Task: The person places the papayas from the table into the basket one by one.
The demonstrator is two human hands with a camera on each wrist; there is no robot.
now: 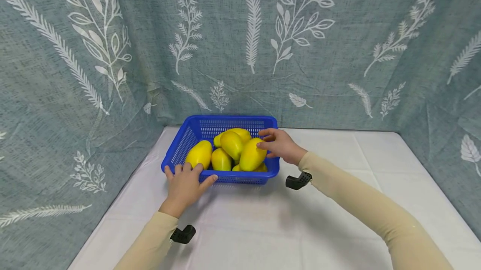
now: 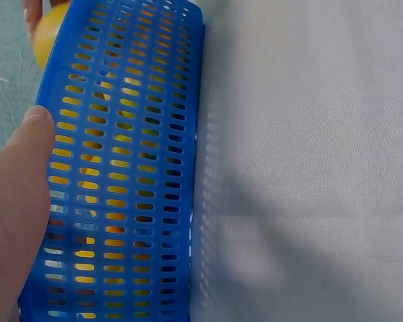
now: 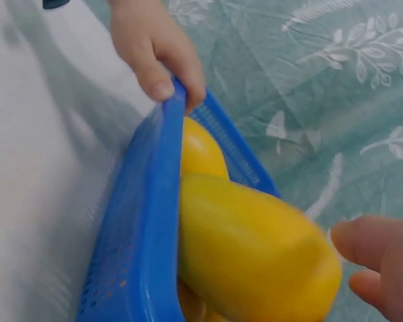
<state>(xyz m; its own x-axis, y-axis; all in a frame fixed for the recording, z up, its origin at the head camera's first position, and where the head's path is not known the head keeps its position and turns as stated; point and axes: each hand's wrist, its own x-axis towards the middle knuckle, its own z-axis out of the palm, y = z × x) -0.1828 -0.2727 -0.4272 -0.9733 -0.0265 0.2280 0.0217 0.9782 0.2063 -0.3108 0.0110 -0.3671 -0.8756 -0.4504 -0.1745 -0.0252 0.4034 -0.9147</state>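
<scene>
A blue slotted plastic basket (image 1: pixel 221 175) stands on the white-covered table, holding several yellow mangoes. My left hand (image 1: pixel 184 186) grips its front rim near the left corner. The left wrist view shows that thumb on the outer wall, and the right wrist view shows the fingers over the rim. At the basket's right side, my right hand (image 1: pixel 281 147) has its fingers spread by the upper end of a large mango (image 1: pixel 252 155). This mango (image 3: pixel 255 248) lies on top of the others and rises above the rim. Whether the fingertips bear on it, I cannot tell.
Other mangoes (image 1: pixel 199 154) lie to the left and behind in the basket. White cloth (image 1: pixel 323 224) covers the table in front and to the right. A grey-green curtain with white leaf prints (image 1: pixel 233 53) hangs right behind the basket.
</scene>
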